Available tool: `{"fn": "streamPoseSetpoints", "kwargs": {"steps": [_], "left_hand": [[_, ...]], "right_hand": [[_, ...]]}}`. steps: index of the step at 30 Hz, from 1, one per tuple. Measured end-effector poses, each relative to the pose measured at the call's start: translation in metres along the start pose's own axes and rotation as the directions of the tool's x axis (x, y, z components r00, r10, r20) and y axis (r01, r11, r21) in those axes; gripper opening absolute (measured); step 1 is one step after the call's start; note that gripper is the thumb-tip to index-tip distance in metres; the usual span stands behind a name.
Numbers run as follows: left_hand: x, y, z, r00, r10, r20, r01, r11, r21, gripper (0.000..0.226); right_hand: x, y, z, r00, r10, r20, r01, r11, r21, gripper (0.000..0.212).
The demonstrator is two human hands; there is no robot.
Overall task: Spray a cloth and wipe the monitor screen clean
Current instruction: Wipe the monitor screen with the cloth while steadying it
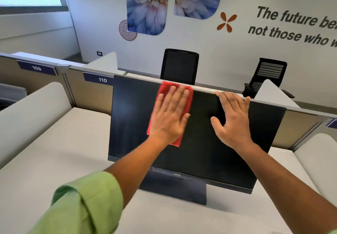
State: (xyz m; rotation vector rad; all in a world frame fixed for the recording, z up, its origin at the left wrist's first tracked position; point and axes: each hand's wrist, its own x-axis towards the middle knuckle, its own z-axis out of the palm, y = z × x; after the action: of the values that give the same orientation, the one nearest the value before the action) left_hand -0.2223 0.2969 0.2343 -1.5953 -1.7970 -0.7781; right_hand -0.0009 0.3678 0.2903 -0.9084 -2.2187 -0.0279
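Flat-palmed, the left hand (170, 114) pins a red cloth (165, 95) to the glossy black monitor screen (131, 117). Just right of it, the right hand (232, 120) lies open, fingers (221, 97) hooked over the top edge, gripping nothing else.

red woven cloth (165, 95); dark screen (200, 142) seen glossy, faintly streaked; desk (54, 160) matt pale laminate; green fabric sleeve (87, 206).

The monitor (197, 160) carries the brand "BenQ" on its lower bezel, seen small and tilted. Left of the monitor, two dark plates on the partition (87, 91) read "110" (102, 80) and, farther left, "109" (36, 68). On the wall (228, 55) behind the monitor, to its right, cut-off lettering (295, 26) reads "The future be…" and "not those who w…".
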Motion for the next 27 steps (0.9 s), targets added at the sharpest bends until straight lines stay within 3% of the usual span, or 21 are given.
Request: {"fn": "streamPoseSetpoints", "kwargs": {"steps": [7,12,20,24,27], "left_hand": [[-0.058,-0.129,-0.022,0.935,-0.355,0.01,0.355,0.935,0.016,0.072],[-0.051,-0.117,-0.021,0.914,-0.406,0.009,0.406,0.913,-0.033,0.07],[0.008,-0.021,-0.007,1.0,-0.02,-0.013,0.02,0.999,-0.031,0.068],[0.023,0.031,0.001,0.974,0.229,-0.001,-0.228,0.972,-0.061,0.07],[0.025,0.049,0.009,0.957,0.289,0.017,-0.288,0.956,-0.059,0.067]], "right_hand": [[-0.001,-0.007,0.005,0.999,0.007,-0.047,-0.007,1.0,0.0,0.072],[-0.005,-0.008,0.005,0.997,0.02,-0.069,-0.02,1.0,-0.003,0.073],[-0.003,-0.009,0.004,0.998,0.039,-0.056,-0.038,0.999,0.013,0.073],[-0.005,-0.005,0.006,0.997,0.01,-0.072,-0.009,1.0,0.015,0.074],[-0.005,0.002,0.005,0.998,-0.011,-0.067,0.011,1.0,0.002,0.075]]}}
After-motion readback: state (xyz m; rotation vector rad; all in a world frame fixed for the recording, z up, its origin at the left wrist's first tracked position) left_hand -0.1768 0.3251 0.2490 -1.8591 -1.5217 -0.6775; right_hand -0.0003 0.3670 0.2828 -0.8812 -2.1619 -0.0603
